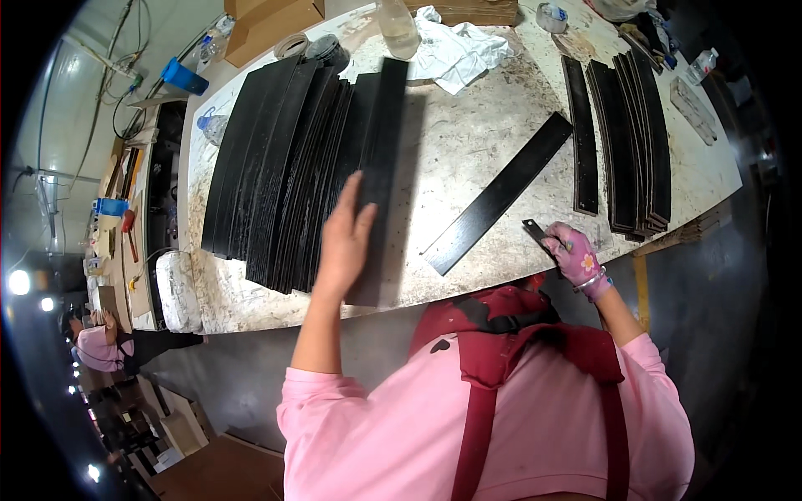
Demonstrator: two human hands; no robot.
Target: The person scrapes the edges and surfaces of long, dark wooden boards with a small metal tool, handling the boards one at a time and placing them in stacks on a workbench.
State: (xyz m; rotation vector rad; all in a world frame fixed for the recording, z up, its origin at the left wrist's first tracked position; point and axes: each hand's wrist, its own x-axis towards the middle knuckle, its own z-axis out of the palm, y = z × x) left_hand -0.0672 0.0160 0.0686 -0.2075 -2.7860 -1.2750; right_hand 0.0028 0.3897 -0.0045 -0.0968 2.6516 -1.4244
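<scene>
My bare left hand (pixel 341 250) grips the left edge of a long black plank (pixel 386 159), its thumb on the plank's face. The plank stands blurred beside a large row of black planks (pixel 267 167) leaning together on the table's left side. My right hand (pixel 573 255), in a pink flowered glove, is closed around a narrow dark tool (pixel 535 229) with a small hole near its tip; its kind cannot be made out. A single black plank (pixel 501 192) lies slantwise between my hands. Beyond my right hand lies another plank (pixel 581 138).
The stained white worktable (pixel 468 125) carries a smaller stack of black planks (pixel 631 142) at right. Toward the back are a white cloth (pixel 455 54), a clear bottle (pixel 397 32) and a cardboard box (pixel 271 29). A co-worker (pixel 104 342) is at another bench, far left.
</scene>
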